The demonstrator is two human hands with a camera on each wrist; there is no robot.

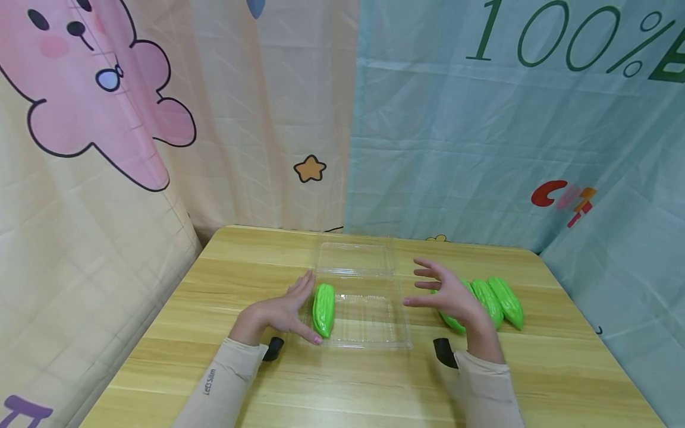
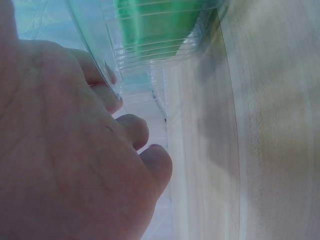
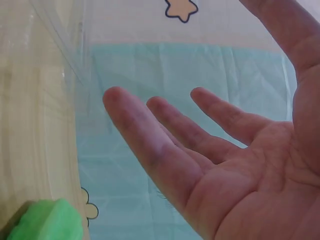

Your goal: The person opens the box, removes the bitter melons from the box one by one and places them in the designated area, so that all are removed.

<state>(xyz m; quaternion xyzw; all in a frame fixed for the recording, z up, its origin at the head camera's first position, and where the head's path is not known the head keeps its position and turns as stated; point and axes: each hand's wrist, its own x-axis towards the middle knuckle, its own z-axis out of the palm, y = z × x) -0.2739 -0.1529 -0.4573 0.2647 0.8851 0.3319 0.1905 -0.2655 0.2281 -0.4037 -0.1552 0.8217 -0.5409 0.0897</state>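
Note:
A clear plastic clamshell box (image 1: 369,343) lies with its lid (image 1: 353,258) folded back, away from the person. One glossy green bitter melon (image 1: 323,310) sits lengthwise at the left side of its base. My left hand (image 1: 286,310) is spread along the box's left edge, and in the left wrist view its fingertips (image 2: 112,102) touch the clear rim. To the right of the box my right hand (image 1: 446,294) hovers, fingers spread and holding nothing. Beneath and beyond it lie several more green bitter melons (image 1: 505,302), partly hidden by the hand and forearm.
Everything stands on a light wood-grain table (image 1: 342,386). Printed curtains (image 1: 455,148) hang behind the table and along both sides. A black strap end (image 1: 445,352) shows at the right wrist, another (image 1: 273,349) at the left.

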